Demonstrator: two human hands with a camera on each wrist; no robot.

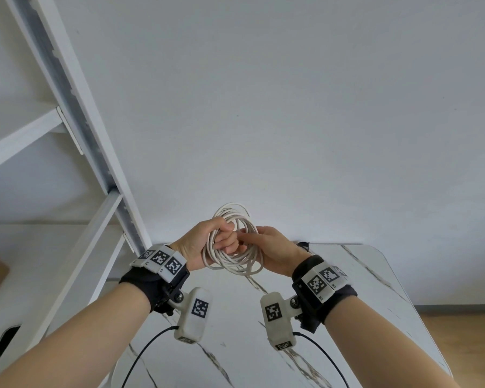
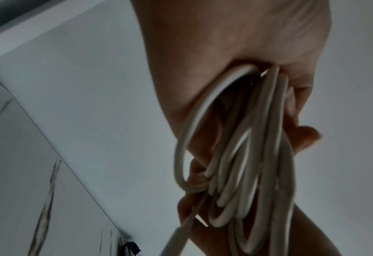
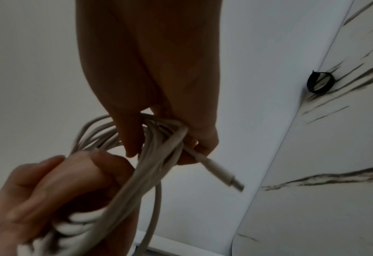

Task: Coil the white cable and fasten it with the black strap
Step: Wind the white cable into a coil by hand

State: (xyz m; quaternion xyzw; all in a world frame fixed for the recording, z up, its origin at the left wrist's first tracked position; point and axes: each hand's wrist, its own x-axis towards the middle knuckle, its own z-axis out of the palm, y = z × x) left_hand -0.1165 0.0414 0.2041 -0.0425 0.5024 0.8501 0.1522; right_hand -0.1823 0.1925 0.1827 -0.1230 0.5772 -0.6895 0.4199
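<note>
While the left hand fists around 1 side of the white cable, the head view shows the coil held up in the air above the marble table, and the right hand pinches the opposite side. The risk, I'd say: free either hand to fetch the strap and those loops spring apart.

From the left wrist view, loops hang out below the curled fingers, bunched but uneven; 1 slack loop could slip free.

Over to the right wrist view: thumb and fingers pinch the bundle, and the plug end pokes out loose beyond the grip, so it may unwind. The black strap sits on the table, well apart from both hands.
</note>
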